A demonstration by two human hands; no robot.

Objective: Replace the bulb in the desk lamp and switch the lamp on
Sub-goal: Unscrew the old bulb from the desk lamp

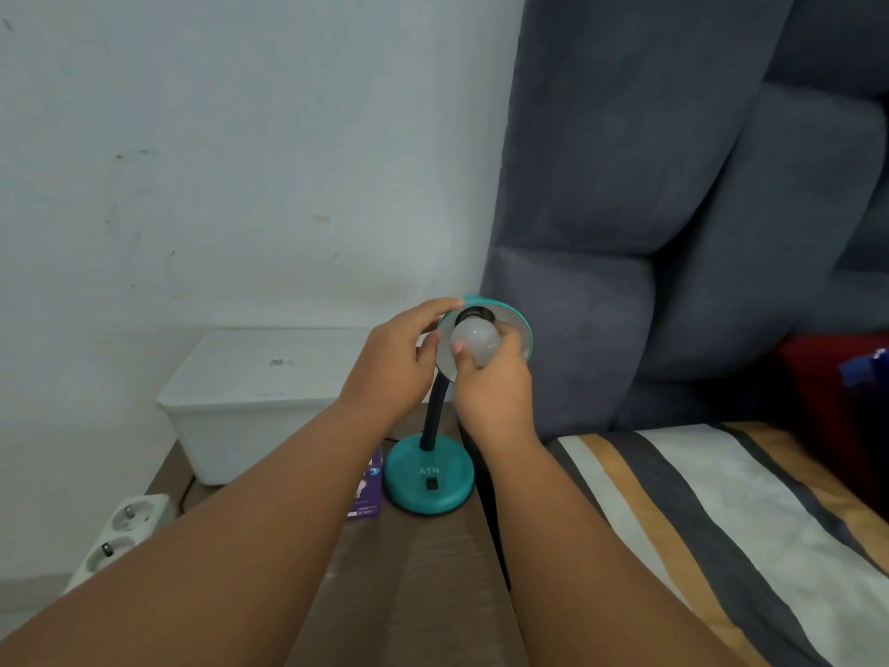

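Observation:
A teal desk lamp stands on a wooden bedside table, its round base [428,479] bearing a black rocker switch [432,484]. Its black gooseneck rises to the teal shade [522,329], which is tilted up toward me. A white frosted bulb [476,338] sits at the black socket inside the shade, unlit. My right hand [495,382] grips the bulb from below with thumb and fingers. My left hand [397,361] holds the shade's left rim, fingers curled over its edge.
A white lidded plastic box [250,402] stands at the table's back left. A purple bulb carton [368,493] lies beside the lamp base. A white power strip [120,531] hangs off the table's left. A grey padded headboard [649,209] and striped bedding [697,522] fill the right.

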